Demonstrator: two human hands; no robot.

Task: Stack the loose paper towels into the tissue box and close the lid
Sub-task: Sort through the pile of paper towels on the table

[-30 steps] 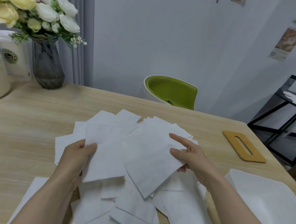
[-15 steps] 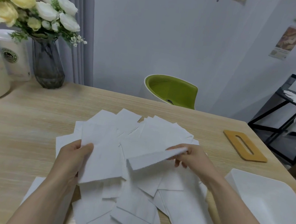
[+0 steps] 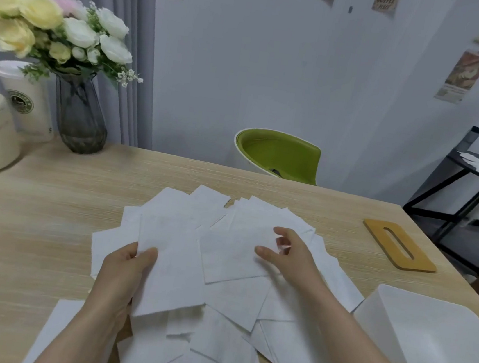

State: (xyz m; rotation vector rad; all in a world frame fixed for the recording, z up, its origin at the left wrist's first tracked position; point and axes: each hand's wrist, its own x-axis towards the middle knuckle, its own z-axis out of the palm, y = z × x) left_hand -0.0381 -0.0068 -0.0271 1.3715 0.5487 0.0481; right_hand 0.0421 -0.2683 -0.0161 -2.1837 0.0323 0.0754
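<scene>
Paper towels lie scattered mid-table under both my hands: my left hand pinches one sheet's near-left edge, my right hand hovers loosely spread above the pile, nearer the open tissue box at right, lid beyond.

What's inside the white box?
The white box looks empty where its bare inside shows. Its lower part runs out of view, so I cannot see all of it. The paper towels lie beside it on the table.
</scene>
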